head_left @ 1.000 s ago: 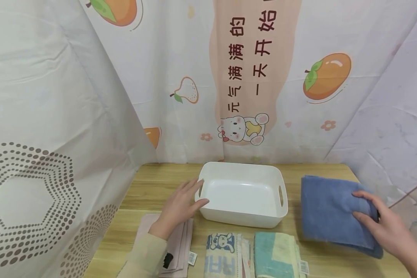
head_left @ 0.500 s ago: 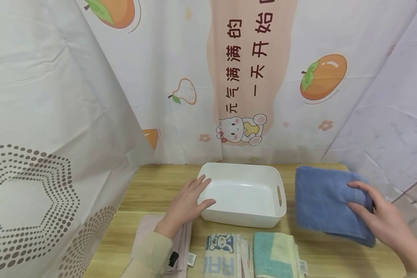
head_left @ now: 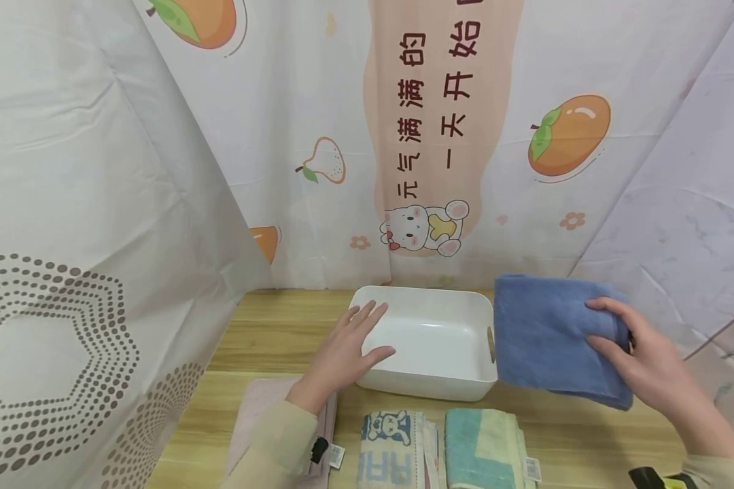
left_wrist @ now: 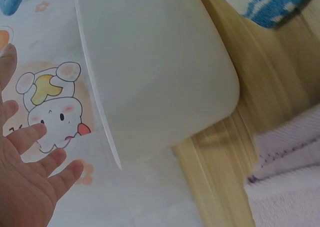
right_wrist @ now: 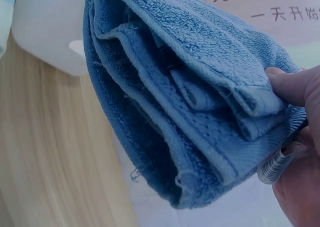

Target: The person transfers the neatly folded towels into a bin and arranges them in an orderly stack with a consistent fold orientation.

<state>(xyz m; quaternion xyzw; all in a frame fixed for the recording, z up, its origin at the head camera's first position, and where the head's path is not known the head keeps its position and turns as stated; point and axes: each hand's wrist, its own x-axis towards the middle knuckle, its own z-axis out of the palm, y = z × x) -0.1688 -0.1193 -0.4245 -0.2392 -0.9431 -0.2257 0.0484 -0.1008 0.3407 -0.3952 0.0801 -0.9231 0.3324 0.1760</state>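
The right hand (head_left: 651, 363) had its grip clasped on a folded blue terry towel (head_left: 550, 333), which hung above the wood-grain table (head_left: 275, 333) at the right end of a white rectangular plastic bin (head_left: 425, 389). The left hand (head_left: 344, 354), its grip slack and fingers spread, held nothing by the bin's left end. Nearer lay a folded pink towel (head_left: 253, 411), a beige towel with a blue bear print (head_left: 387, 451) and a green-and-yellow towel (head_left: 483, 445).
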